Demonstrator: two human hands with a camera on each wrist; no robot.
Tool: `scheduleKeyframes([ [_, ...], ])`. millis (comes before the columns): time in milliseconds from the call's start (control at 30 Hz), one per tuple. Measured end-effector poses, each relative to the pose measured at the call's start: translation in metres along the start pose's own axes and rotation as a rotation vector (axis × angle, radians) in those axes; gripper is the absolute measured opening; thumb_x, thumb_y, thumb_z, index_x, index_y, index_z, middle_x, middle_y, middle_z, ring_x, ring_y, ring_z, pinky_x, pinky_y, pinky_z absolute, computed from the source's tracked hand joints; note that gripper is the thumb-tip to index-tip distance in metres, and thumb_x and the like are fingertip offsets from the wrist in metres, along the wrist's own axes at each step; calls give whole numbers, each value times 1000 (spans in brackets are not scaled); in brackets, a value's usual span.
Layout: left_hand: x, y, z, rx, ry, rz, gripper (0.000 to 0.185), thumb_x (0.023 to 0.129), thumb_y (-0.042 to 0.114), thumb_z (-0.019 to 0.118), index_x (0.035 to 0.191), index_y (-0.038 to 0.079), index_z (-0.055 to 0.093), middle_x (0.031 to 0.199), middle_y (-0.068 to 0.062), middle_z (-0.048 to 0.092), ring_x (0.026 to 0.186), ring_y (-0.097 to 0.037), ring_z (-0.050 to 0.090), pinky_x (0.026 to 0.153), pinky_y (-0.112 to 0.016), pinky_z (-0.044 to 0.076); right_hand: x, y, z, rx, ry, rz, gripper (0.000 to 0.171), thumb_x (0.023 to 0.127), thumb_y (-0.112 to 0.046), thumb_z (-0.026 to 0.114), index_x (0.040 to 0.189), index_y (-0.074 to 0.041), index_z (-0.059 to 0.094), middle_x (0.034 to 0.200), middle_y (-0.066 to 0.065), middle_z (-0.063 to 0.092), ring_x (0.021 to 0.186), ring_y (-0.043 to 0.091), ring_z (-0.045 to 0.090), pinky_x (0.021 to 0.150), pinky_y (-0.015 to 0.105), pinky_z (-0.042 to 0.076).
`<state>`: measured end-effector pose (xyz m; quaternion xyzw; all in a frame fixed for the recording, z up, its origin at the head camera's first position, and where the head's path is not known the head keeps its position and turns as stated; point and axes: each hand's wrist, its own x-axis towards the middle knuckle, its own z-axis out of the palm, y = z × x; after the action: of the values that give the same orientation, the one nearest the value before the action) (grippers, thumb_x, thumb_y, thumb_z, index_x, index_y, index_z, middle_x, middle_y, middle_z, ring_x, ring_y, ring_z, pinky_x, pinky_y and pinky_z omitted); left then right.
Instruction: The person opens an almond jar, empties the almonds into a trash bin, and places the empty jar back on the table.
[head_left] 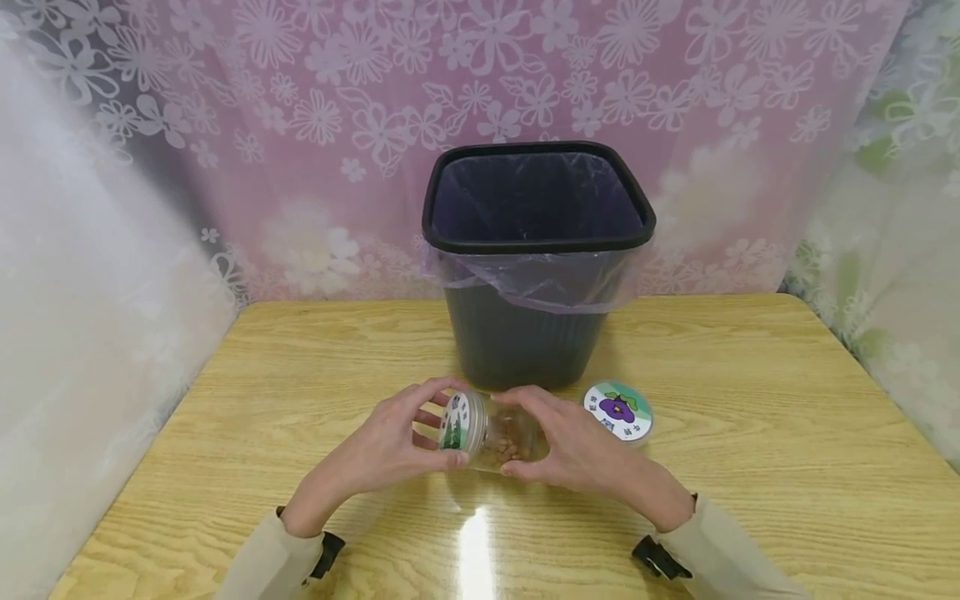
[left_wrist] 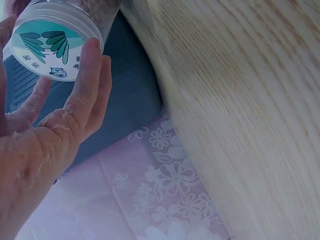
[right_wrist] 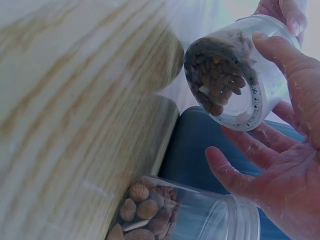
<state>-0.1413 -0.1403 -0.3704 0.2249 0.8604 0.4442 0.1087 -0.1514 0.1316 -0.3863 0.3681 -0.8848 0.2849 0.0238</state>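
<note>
A clear plastic jar (head_left: 507, 442) with brown seed-like pieces inside lies tilted on its side between both hands, above the table. Its lid (head_left: 457, 423) has a white and green label with green leaves and faces left. Around that lid, my left hand (head_left: 382, 442) grips with thumb and fingers. My right hand (head_left: 581, 442) holds the body near the base; the right wrist view shows the pieces gathered by the jar's bottom (right_wrist: 220, 82). Beside the right hand stands a second jar (right_wrist: 150, 212) of larger brown nut-like pieces, its lid (head_left: 618, 411) showing a purple flower.
A dark trash bin (head_left: 525, 333) with a black rim and a translucent liner stands just behind the jars. The wood-grain table (head_left: 330, 350) meets a pink floral curtain (head_left: 337, 167) at the back. Pale sheets hang on both sides.
</note>
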Motion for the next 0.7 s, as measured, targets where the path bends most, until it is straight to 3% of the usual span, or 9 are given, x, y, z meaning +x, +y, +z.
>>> scheduleKeyframes([
  [700, 2, -2, 0, 13, 10, -14, 68, 85, 41, 83, 144, 30, 50, 124, -13, 62, 100, -23, 69, 78, -25, 61, -1, 0, -1, 9, -6, 0, 75, 80, -35, 88, 143, -13, 53, 139, 3, 62, 125, 21, 64, 102, 42, 56],
])
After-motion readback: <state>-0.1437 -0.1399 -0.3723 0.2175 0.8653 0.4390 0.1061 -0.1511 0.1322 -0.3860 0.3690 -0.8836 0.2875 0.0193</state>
